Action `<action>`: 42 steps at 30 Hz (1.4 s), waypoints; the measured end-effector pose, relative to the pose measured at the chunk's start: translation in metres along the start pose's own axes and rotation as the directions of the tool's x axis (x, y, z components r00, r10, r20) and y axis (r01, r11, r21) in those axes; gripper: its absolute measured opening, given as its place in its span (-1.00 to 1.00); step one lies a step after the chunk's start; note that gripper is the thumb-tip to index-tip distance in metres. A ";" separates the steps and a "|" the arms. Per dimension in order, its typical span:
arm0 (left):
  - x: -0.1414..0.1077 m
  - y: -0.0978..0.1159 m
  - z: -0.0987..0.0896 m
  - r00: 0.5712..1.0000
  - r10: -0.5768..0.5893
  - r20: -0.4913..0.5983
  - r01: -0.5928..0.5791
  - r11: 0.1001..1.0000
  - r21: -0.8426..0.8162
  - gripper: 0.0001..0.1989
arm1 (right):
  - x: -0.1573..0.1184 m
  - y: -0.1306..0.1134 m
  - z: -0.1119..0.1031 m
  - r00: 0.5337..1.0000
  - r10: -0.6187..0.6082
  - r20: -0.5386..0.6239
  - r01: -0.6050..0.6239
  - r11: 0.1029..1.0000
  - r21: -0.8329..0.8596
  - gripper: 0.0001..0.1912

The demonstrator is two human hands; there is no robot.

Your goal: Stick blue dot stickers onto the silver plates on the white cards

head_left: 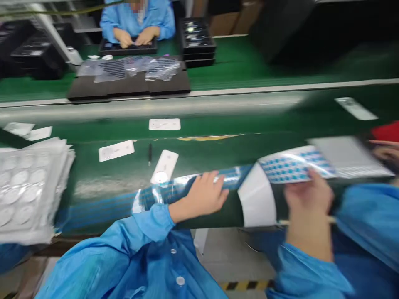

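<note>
My right hand [308, 193] grips a sheet of blue round stickers [282, 168], thumb on top near its right end. A white backing strip [257, 201] bends down from the sheet's left end over the table's front edge. My left hand [204, 195] lies palm down on a long clear film with blue stripes [109, 211], its thumb apart from the fingers. The film runs along the near side of the green table, and its right end meets the bent backing. A white card with a round disc [165, 166] touches or overlaps the film's far edge.
Stacked sheets of round pads [21, 182] stand at the left. Several white cards [164, 124] and a thin dark stick [150, 154] lie beyond the film. A grey-white packet [349, 155] is at right, beside another person's sleeve [370, 220]. Across the table, a co-worker [137, 25] handles something over a black tray.
</note>
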State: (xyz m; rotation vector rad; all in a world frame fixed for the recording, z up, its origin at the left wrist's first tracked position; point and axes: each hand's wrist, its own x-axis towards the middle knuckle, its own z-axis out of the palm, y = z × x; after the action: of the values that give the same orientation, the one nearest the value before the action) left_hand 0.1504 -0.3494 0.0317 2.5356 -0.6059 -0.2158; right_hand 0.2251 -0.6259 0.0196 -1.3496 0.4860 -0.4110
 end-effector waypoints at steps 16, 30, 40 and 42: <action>0.160 0.060 -0.010 0.998 0.016 0.066 -0.009 0.995 -0.100 -0.46 | -0.047 0.013 -0.035 0.999 -0.037 -0.005 0.023 0.701 -0.713 -0.59; 0.208 0.035 -0.002 0.765 0.511 0.391 -0.568 0.823 0.036 -0.73 | -0.066 0.003 -0.011 0.977 -0.109 0.183 0.213 0.428 -0.878 -0.70; 0.215 0.014 0.005 0.766 0.566 0.305 -0.572 0.816 -0.078 -0.86 | -0.052 0.028 -0.017 0.974 -0.192 -0.118 -0.004 0.509 -0.861 -0.57; 0.213 0.004 0.002 0.795 0.548 0.259 -0.542 0.834 -0.100 -0.84 | -0.059 0.031 -0.037 0.953 -0.208 -0.221 -0.076 0.541 -0.838 -0.52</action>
State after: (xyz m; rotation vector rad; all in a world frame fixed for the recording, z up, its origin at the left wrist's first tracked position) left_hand 0.3370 -0.4511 0.0247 2.2044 -1.4086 -0.3654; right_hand 0.1556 -0.6181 -0.0110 -2.2871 0.9709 -0.4654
